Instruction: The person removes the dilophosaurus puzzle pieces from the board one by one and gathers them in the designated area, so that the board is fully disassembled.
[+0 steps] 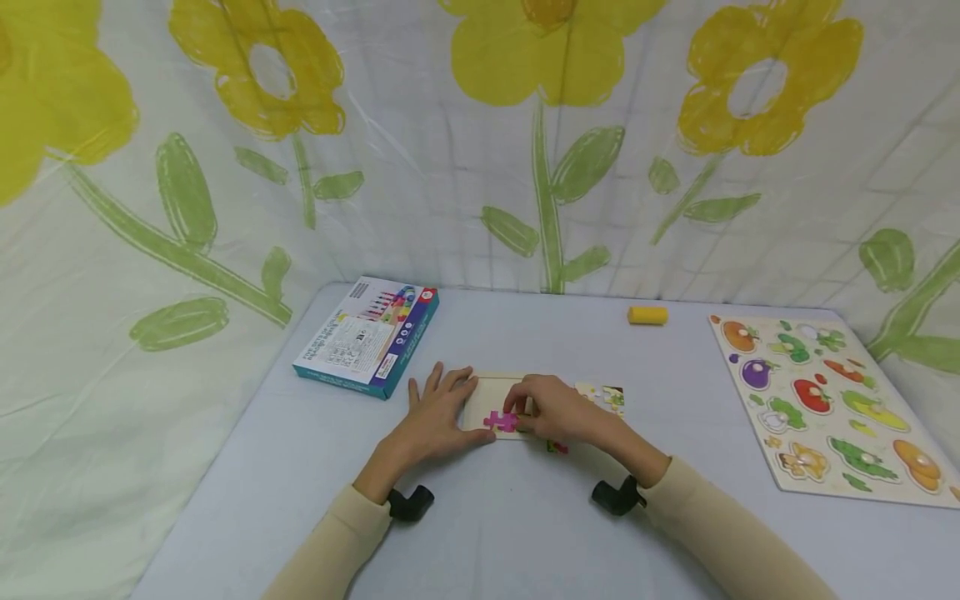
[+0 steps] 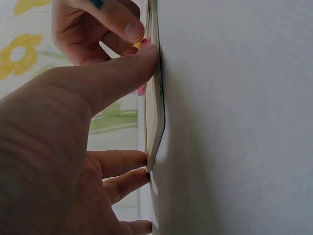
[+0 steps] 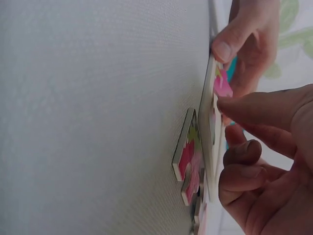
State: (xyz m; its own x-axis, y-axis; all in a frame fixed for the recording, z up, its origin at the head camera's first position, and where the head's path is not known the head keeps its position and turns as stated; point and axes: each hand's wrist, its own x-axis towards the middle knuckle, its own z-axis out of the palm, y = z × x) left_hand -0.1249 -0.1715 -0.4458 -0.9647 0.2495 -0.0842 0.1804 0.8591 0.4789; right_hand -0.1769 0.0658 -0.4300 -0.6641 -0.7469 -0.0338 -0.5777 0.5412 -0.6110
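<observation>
A shallow wooden puzzle tray (image 1: pixel 480 392) lies on the table, with pink jigsaw pieces (image 1: pixel 495 421) near its front edge. My left hand (image 1: pixel 431 421) is spread over the tray's left side. Its thumb (image 2: pixel 142 58) rests on the front rim, and the other fingertips touch near the far left corner. My right hand (image 1: pixel 558 408) bends over the tray and pinches a pink puzzle piece (image 3: pixel 222 84) between thumb and index finger, the piece tilted up; the index tip is partly hidden. Loose puzzle pieces (image 3: pixel 188 152) lie in front of the tray.
More puzzle pieces (image 1: pixel 607 397) lie right of the tray, partly behind the right hand. A boxed set (image 1: pixel 360 333) is at the back left, a yellow cylinder (image 1: pixel 647 315) at the back. A vegetable peg board (image 1: pixel 832 408) lies at the right. A flowered curtain (image 1: pixel 420 167) hangs behind.
</observation>
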